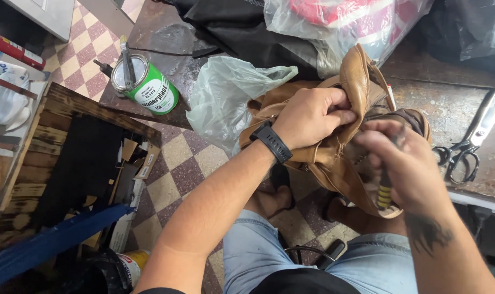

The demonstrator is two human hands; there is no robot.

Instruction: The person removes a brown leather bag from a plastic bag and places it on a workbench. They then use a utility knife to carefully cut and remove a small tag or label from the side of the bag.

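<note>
Tan leather is what both hands work on: a soft brown boot (334,147) sits in the centre-right of the frame, above my knees in light blue jeans (258,250). My left hand (313,117), with a black watch (273,141) on the wrist, is closed on the folded leather of the boot's upper part and pinches it tight. My right hand (405,163) is a little blurred; it is closed around a tool with a yellow and black striped handle (385,196), and the tool is pressed against the boot. I cannot tell what kind of tip the tool has, because the hand and the leather hide it.

Just behind the boot, a pale green plastic bag (231,92) lies on the dark worn surface (438,103). In the upper left of the frame a green and white can (147,84) stands on the corner of this surface, with a brush handle (127,62) sticking out of it. On the right edge, large metal scissors (473,136) lie flat on the surface, well apart from the hands. At the top, a clear bag with something red and white inside (340,22) rests beside black fabric (231,27). Below, the floor (187,163) has checkered tiles, and a wooden crate (57,147) with dark pieces and cardboard stands at the left.
</note>
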